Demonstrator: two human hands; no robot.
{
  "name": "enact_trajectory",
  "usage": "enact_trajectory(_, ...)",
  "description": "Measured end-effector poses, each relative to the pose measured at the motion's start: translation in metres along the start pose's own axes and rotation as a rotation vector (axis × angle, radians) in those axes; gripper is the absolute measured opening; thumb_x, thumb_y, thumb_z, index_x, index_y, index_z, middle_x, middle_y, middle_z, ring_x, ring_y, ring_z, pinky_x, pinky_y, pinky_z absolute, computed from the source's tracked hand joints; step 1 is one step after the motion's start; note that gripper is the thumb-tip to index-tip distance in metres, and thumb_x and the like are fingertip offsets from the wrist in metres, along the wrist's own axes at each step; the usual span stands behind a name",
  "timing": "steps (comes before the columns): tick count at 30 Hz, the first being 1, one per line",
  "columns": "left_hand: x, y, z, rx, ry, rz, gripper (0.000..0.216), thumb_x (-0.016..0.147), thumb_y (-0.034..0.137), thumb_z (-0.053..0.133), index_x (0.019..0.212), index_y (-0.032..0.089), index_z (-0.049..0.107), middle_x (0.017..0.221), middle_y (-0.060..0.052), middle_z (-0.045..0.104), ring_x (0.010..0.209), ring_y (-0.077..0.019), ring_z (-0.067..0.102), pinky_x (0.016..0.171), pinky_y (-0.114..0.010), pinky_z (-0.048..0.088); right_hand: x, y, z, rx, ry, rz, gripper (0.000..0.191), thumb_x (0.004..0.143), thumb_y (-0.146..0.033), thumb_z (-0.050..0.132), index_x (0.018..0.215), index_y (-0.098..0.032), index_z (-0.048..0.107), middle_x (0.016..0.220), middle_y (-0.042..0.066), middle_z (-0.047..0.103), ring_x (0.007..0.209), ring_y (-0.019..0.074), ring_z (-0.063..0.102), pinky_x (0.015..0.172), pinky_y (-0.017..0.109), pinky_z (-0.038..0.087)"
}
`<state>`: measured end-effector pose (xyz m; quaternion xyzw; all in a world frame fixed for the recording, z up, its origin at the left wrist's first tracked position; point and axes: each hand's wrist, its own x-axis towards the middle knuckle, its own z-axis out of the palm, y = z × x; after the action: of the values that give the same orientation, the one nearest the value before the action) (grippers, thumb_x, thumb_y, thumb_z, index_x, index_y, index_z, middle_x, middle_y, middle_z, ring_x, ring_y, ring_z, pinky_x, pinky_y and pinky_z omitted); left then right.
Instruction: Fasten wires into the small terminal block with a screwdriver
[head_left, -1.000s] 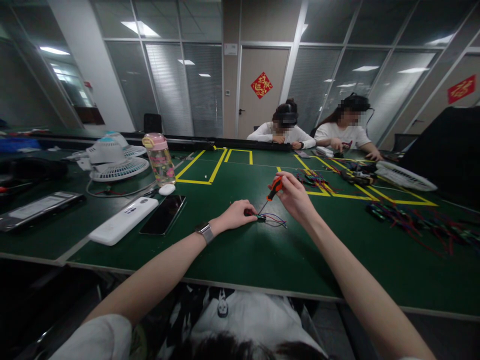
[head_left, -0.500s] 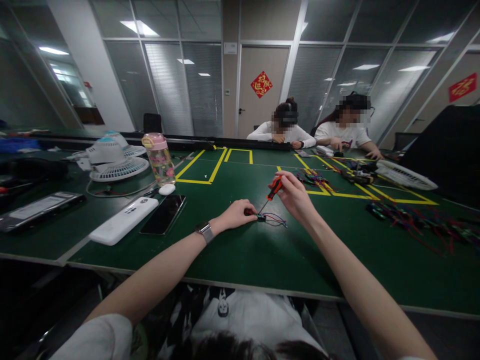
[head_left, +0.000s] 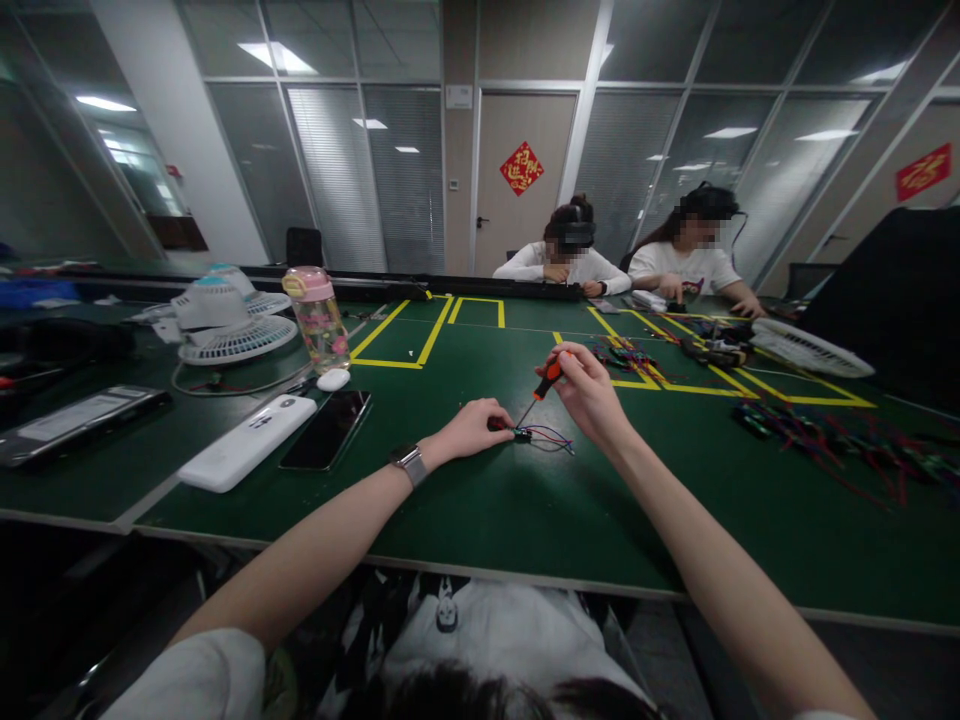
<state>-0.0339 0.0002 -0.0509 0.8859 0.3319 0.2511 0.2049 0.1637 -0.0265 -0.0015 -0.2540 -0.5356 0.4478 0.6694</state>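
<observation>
My right hand (head_left: 586,390) is closed round the orange and black handle of a screwdriver (head_left: 550,376). The tool slants down to the left, and its tip meets a small green circuit board (head_left: 521,435) on the table. My left hand (head_left: 474,428), with a watch (head_left: 409,461) on its wrist, pinches the board's left end, which its fingers partly hide. From the board's right side, thin red and blue wires (head_left: 555,438) curve out over the table. The exact spot under the screwdriver's tip is too small to make out.
Left of my hands lie a black phone (head_left: 328,429), a white power bank (head_left: 247,443), a bottle (head_left: 319,325) and a fan (head_left: 236,338). Wired boards (head_left: 832,445) are heaped at the right on the green table (head_left: 480,525). Two people sit across, behind yellow tape lines (head_left: 435,333).
My hands, the screwdriver and the board hold almost the same places. The fingertips on the screwdriver's handle have shifted slightly.
</observation>
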Motion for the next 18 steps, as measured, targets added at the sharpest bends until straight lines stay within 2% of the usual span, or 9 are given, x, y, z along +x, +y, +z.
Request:
enact_trajectory(6, 0.0000, -0.0024, 0.0019, 0.007, 0.020, 0.006, 0.013, 0.083, 0.028, 0.070, 0.092, 0.018, 0.073, 0.092, -0.004, 0.066, 0.086, -0.0177, 0.062, 0.079, -0.028, 0.046, -0.0004, -0.0025, -0.0001, 0.053, -0.017, 0.046, 0.028, 0.075, -0.040, 0.076, 0.101, -0.030, 0.069, 0.086, -0.001, 0.068, 0.085, 0.0154, 0.065, 0.086, 0.034, 0.052)
enact_trajectory(12, -0.0002, -0.0006, 0.0010, -0.002, 0.017, 0.005, 0.013, 0.083, 0.027, 0.070, 0.091, 0.017, 0.073, 0.092, -0.004, 0.066, 0.085, -0.0174, 0.061, 0.078, -0.027, 0.046, -0.0009, -0.0045, 0.0027, 0.088, -0.036, 0.068, 0.022, 0.075, -0.042, 0.076, 0.091, -0.029, 0.068, 0.086, -0.001, 0.069, 0.085, 0.0160, 0.065, 0.089, 0.036, 0.052)
enact_trajectory(18, 0.0000, 0.0009, 0.0001, 0.001, 0.005, -0.008, 0.014, 0.084, 0.028, 0.070, 0.091, 0.017, 0.073, 0.093, -0.004, 0.066, 0.086, -0.0181, 0.061, 0.079, -0.028, 0.046, 0.0002, -0.0011, 0.0005, 0.088, -0.014, 0.074, 0.022, 0.075, -0.044, 0.075, 0.089, -0.029, 0.068, 0.087, -0.001, 0.067, 0.084, 0.0154, 0.063, 0.089, 0.036, 0.053)
